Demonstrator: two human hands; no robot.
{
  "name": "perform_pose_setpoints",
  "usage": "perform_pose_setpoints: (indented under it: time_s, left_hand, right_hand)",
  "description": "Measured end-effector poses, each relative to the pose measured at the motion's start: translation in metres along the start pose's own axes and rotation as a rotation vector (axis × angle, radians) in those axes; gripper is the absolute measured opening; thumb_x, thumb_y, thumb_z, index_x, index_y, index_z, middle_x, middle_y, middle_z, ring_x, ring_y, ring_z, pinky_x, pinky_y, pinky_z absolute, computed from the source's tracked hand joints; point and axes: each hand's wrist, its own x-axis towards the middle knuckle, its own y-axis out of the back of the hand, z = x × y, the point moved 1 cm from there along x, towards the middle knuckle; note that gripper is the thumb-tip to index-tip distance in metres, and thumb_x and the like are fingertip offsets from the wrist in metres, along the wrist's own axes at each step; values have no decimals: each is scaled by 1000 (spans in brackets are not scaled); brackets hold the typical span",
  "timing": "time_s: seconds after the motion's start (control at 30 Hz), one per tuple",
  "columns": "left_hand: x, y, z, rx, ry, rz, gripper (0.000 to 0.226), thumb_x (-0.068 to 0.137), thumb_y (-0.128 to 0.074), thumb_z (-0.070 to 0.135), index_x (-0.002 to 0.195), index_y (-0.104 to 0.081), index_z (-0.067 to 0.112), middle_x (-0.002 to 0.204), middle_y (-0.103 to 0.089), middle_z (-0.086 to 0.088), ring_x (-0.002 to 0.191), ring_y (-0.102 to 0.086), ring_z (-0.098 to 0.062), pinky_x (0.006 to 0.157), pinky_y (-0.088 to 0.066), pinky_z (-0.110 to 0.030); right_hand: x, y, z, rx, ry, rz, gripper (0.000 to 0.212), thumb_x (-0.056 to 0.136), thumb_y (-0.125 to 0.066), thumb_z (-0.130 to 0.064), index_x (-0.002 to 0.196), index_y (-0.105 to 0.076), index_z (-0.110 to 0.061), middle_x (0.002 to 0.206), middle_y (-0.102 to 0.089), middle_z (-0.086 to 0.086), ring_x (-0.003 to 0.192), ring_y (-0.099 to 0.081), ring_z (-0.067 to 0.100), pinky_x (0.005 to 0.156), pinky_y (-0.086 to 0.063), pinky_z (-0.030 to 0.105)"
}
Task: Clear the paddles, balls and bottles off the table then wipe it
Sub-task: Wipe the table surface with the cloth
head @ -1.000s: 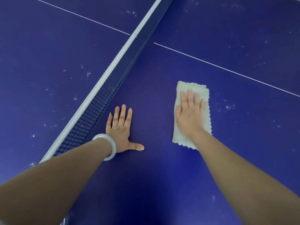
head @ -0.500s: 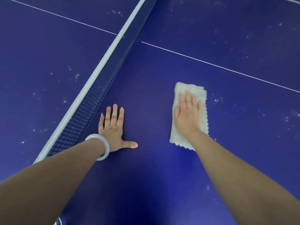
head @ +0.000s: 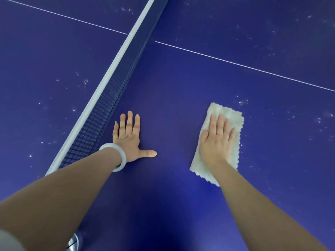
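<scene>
A blue table-tennis table [head: 172, 91] fills the view, dotted with white specks. A pale, fuzzy folded cloth [head: 228, 115] lies on it right of centre. My right hand [head: 216, 142] rests flat on the cloth, fingers together, pressing it to the surface. My left hand [head: 127, 140] lies flat on the bare table beside the net, fingers spread and thumb out, holding nothing. A white bangle [head: 117, 156] circles that wrist. No paddles, balls or bottles are in view.
The dark net [head: 116, 98] with its white top band [head: 108, 77] runs diagonally from the lower left to the top centre, just left of my left hand. A thin white line [head: 235, 63] crosses the table. A metal fitting [head: 73, 241] shows at the bottom edge.
My right hand has slid the cloth toward me and slightly right, closer to the white specks. My left hand stays planted by the net.
</scene>
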Motion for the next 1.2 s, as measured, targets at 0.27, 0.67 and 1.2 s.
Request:
perform_pose_setpoints:
  time_s: [0.27, 0.67, 1.2]
  left_hand:
    - [1, -4, -2, -8, -5, 40, 140, 62, -50, 91, 147, 33, 18, 154, 40, -8, 143, 34, -30, 119, 16, -48]
    - [-74, -28, 57, 37, -132, 259, 109, 87, -51, 68, 154, 17, 16, 156, 33, -18, 146, 25, -35, 121, 9, -50]
    - [-112, -76, 100, -17, -20, -14, 144, 58, -50, 94, 145, 37, 20, 151, 44, -11, 141, 36, -32, 119, 15, -52]
  right_hand:
    - [-125, -20, 1, -52, 337, 17, 60, 100, -17, -33, 158, -18, -17, 166, -12, 5, 153, -7, 26, 120, -17, 54]
    - [-126, -18, 10, -87, 223, 18, 61, 100, -12, -34, 159, -7, -19, 166, -1, 2, 153, 3, 23, 122, -9, 51]
    - [-201, -12, 126, -32, 308, -33, 61, 100, -15, -35, 159, -6, -22, 166, 4, -3, 153, 4, 21, 123, -4, 49]
